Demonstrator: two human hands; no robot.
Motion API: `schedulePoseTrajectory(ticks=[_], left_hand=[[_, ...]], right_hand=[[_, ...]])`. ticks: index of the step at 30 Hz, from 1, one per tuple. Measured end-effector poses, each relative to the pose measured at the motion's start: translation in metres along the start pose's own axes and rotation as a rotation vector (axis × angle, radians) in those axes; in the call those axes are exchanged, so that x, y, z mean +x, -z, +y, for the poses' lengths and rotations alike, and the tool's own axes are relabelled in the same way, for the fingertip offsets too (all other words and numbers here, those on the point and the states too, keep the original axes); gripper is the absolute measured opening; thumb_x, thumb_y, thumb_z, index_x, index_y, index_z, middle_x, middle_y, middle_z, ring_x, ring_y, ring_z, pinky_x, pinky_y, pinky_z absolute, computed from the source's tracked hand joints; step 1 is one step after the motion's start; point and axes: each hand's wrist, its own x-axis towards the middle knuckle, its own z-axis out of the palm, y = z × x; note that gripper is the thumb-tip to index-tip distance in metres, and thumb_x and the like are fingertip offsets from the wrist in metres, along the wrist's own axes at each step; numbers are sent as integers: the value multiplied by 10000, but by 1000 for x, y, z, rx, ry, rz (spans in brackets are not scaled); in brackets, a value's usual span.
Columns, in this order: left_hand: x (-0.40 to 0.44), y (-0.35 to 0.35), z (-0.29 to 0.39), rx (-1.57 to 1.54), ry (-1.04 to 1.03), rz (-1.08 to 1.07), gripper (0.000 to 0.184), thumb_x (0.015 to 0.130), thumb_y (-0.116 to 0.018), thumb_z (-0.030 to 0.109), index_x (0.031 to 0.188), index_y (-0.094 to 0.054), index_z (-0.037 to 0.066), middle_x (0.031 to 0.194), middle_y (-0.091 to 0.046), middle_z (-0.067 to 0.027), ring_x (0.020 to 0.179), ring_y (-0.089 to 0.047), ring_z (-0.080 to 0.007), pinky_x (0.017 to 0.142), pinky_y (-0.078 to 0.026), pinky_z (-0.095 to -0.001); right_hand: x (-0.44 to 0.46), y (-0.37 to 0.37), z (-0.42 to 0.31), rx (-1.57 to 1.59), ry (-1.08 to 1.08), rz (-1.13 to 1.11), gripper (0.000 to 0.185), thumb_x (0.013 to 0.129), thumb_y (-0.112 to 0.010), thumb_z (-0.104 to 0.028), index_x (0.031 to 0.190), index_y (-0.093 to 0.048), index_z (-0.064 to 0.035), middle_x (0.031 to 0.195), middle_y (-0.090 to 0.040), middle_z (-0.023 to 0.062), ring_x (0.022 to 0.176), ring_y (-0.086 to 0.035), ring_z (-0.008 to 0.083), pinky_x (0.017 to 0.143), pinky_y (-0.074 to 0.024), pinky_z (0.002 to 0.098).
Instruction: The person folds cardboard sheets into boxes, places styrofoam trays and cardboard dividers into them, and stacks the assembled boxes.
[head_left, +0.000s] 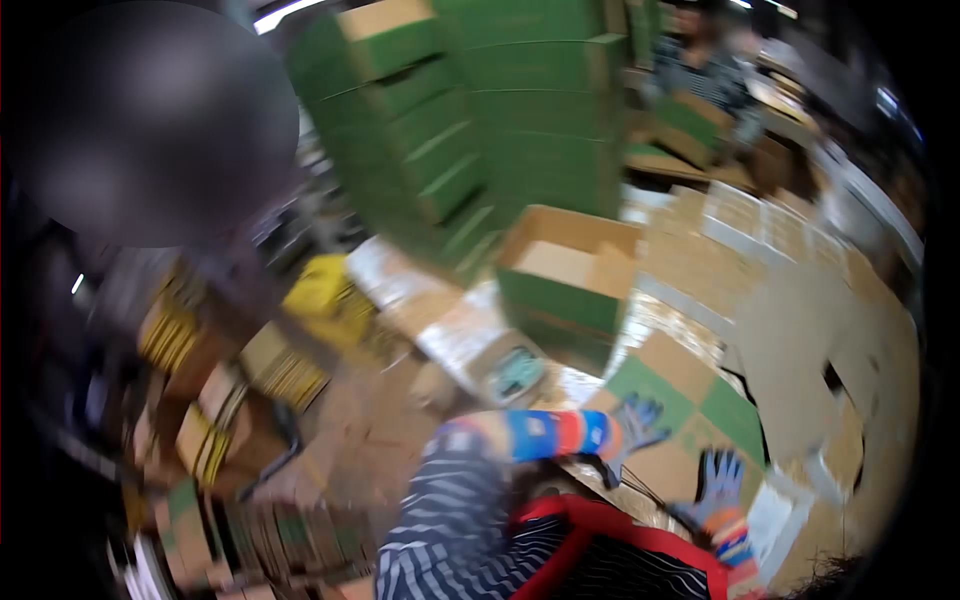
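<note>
Cardboard (pixel 693 423) lies flat at four o'clock beneath your left hand (pixel 637 430) and right hand (pixel 716 488), each grip spread open with nothing visibly grasped, perhaps to steady it.

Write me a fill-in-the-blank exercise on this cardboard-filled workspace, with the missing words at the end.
1. The top of the rectangular green-and-brown cardboard box nearest the hands is ____.
2. The flat, checkered cardboard panel under the hands is brown and ____.
3. The right hand, in a grey-blue glove, is farther from that box than the ____ hand.
4. The bulky, blurred bundle to the left of that box in the picture is mostly ____.

Missing words: open; green; left; yellow.
</note>
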Motion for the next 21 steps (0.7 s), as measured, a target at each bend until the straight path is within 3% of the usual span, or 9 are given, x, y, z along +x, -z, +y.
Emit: schedulePoseTrajectory(ticks=[2, 3, 4, 5, 7, 11, 15, 20, 21], left_hand=[[-13, -61, 17, 297, 53, 137, 819, 605, -653, 426, 1305, -342, 137, 1325, -304, -287, 1235, -306, -420, 995, -237, -555], [2, -122, 13, 354, 144, 423, 523, 745, -510, 238, 1250, -386, 187, 1300, -363, -228, 1189, -381, -374, 961, -318, -500], [-8, -99, 31, 265, 200, 251, 411, 804, -405, 127, 1205, -419, 215, 1270, -409, -175, 1143, -434, -334, 917, -376, -437], [-12, -106, 33, 288, 144, 318, 360, 781, -474, 208, 1141, -480, 192, 1212, -466, -154, 1063, -483, -318, 802, -419, -419], [-22, -94, 37, 85, 19, 5, 417, 736, -539, 226, 1141, -475, 150, 1196, -478, -142, 1037, -494, -306, 746, -437, -395], [-31, -51, 50, -26, 69, 61, 585, 692, -589, 240, 1236, -406, 128, 1275, -398, -185, 1140, -424, -350, 893, -369, -462], [-31, -51, 40, 106, 140, 258, 739, 644, -620, 292, 1313, -340, 149, 1352, -293, -222, 1228, -332, -383, 1003, -248, -530], [1, -124, 14, 293, 92, 428, 395, 744, -521, 206, 1136, -484, 175, 1180, -474, -158, 1075, -479, -296, 870, -401, -386], [-3, -116, 17, 269, 48, 398, 401, 729, -541, 220, 1124, -488, 172, 1161, -484, -155, 1049, -491, -291, 848, -412, -380]], right_hand=[[-20, -64, 5, -389, 118, 93, 989, 552, -676, -585, 1280, -387, 19, 1284, -376, 269, 1214, -300, 454, 1008, -208, 543], [-30, -110, 28, -541, 207, 255, 739, 695, -524, -438, 1292, -368, -31, 1312, -340, 275, 1234, -295, 443, 1010, -225, 541], [-32, -140, 50, -689, 267, 419, 511, 839, -372, -291, 1305, -350, -82, 1340, -303, 280, 1254, -290, 432, 1013, -241, 540], [-27, -142, 52, -717, 304, 453, 494, 839, -374, -281, 1297, -361, -99, 1335, -316, 271, 1246, -305, 429, 1006, -256, 535], [-41, -138, 60, -773, 386, 476, 463, 838, -377, -262, 1282, -385, -134, 1324, -342, 253, 1229, -336, 423, 991, -287, 526], [-28, -94, 50, -248, 175, -31, 516, 809, -416, -316, 1298, -375, -158, 1308, -362, 238, 1206, -358, 407, 953, -312, 511], [-13, -103, 50, -230, 209, 61, 523, 765, -463, -320, 1264, -428, -167, 1278, -388, 237, 1147, -399, 406, 926, -336, 497], [-19, -121, 66, -244, 392, 373, 457, 693, -558, -206, 1145, -540, -141, 1102, -516, 197, 953, -512, 372, 794, -415, 464], [-21, -141, 82, -480, 404, 280, 624, 816, -448, -296, 1397, -243, -200, 1256, -453, 161, 1074, -482, 361, 859, -401, 531]])
